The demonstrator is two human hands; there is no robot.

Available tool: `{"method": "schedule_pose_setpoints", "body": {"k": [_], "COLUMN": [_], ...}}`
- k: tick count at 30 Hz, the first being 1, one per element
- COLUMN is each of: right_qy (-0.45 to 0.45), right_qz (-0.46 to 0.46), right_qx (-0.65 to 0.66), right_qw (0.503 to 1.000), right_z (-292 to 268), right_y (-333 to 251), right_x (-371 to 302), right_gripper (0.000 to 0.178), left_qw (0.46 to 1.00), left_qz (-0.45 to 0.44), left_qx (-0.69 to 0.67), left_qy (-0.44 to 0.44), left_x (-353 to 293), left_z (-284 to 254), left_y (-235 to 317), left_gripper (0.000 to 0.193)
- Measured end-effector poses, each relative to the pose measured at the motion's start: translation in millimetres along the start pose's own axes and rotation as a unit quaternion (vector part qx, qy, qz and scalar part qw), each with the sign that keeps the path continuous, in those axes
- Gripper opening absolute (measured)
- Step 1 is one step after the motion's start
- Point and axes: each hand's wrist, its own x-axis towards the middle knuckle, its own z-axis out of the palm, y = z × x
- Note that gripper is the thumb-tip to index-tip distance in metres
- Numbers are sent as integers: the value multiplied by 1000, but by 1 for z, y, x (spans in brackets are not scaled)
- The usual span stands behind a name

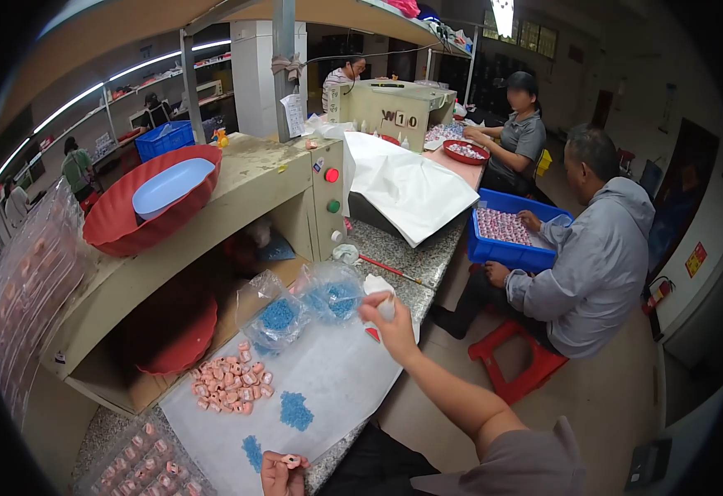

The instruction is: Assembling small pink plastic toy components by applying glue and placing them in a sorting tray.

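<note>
Near the bottom edge, my left hand (pixel 275 478) is closed on a small pink piece (pixel 292 460) with a dark spot on it. My right hand (pixel 393 332) is raised over the table's right edge, its fingers wrapped round a small white bottle (pixel 387 308). Between the hands lies a white sheet (pixel 328 384) bearing a heap of similar pink pieces (pixel 231 382). Two small piles of tiny blue parts, one larger (pixel 296 411) and one smaller (pixel 251 452), sit closer to my left hand. Clear bags of blue parts (pixel 276 316) rest at the sheet's far side.
A clear tray of pink pieces (pixel 142 467) stands at the lower left. A beige box-like machine (pixel 287 186) with a red bowl (pixel 171 335) inside rises at the left. A red-handled tool (pixel 390 269) lies beyond. A person (pixel 585 248) sits at the right with a blue crate (pixel 510 256).
</note>
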Motion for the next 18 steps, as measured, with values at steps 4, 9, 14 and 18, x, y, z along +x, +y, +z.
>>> {"method": "schedule_pose_setpoints", "body": {"k": [4, 9, 14, 18], "right_qy": [-111, -326, -431, -456], "right_qz": [109, 263, 322, 304], "right_qx": [68, 141, 206, 215], "right_qw": [985, 897, 817, 808], "right_z": [30, 54, 67, 65], "right_y": [-26, -47, -43, -50], "right_x": [-82, -136, -148, -148], "right_gripper": [10, 12, 11, 12], "left_qw": [996, 976, 968, 974], "left_qz": [34, 76, 104, 85], "left_qx": [68, 195, 225, 212], "left_qy": [41, 56, 39, 9], "left_x": [-4, -12, -29, -31], "left_z": [5, 28, 23, 26], "left_y": [4, 10, 17, 22], "left_gripper": [8, 7, 11, 13]}}
